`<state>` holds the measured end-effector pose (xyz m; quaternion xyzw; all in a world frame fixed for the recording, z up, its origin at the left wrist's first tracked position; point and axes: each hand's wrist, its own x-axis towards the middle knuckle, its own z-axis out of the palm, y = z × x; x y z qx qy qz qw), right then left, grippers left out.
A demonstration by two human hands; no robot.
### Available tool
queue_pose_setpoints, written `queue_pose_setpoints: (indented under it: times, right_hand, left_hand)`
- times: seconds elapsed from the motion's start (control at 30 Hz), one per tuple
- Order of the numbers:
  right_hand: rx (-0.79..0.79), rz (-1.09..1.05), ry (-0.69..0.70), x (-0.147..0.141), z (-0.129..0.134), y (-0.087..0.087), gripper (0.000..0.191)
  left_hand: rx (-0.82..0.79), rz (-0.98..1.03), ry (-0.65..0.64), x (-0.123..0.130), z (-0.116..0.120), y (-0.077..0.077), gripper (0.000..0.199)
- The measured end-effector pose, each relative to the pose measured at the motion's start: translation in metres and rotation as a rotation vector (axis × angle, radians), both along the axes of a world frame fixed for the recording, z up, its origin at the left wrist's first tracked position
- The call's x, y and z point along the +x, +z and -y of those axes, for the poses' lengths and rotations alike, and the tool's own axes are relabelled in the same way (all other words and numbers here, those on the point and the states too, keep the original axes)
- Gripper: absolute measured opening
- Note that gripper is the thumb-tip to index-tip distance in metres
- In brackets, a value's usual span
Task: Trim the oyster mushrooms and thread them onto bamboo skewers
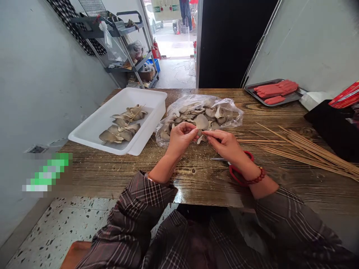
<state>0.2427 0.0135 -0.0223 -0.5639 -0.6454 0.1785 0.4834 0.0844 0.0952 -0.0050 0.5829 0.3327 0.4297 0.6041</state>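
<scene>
My left hand (183, 139) is closed in a pinch on a grey oyster mushroom (201, 121), its rounded cap showing above the fingertips. Close beside it, my right hand (224, 145) pinches a thin bamboo skewer, mostly hidden by the fingers, at the mushroom's lower edge. Just behind both hands lies an open clear plastic bag (235, 112) full of loose oyster mushrooms (185, 111). To the left, a white plastic tub (150, 130) holds skewered mushrooms (120, 130). Red-handled scissors (235, 172) lie under my right wrist.
Many loose bamboo skewers (308, 151) spread over the wooden table (193, 186) at right. Behind them is a dark metal tray (249, 89) of red sausage-like pieces (276, 89). A black holder (327, 129) with red packets stands at the right edge. A grey cart (127, 45) stands beyond the table.
</scene>
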Motion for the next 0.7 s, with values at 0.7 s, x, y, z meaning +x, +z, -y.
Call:
queue_pose_setpoints:
  times: [0.7]
  right_hand:
    - [-0.093, -0.183, -0.029, -0.002, -0.001, 0.005, 0.022]
  left_hand:
    - [0.238, -0.178, -0.015, 0.005, 0.01, 0.002, 0.008]
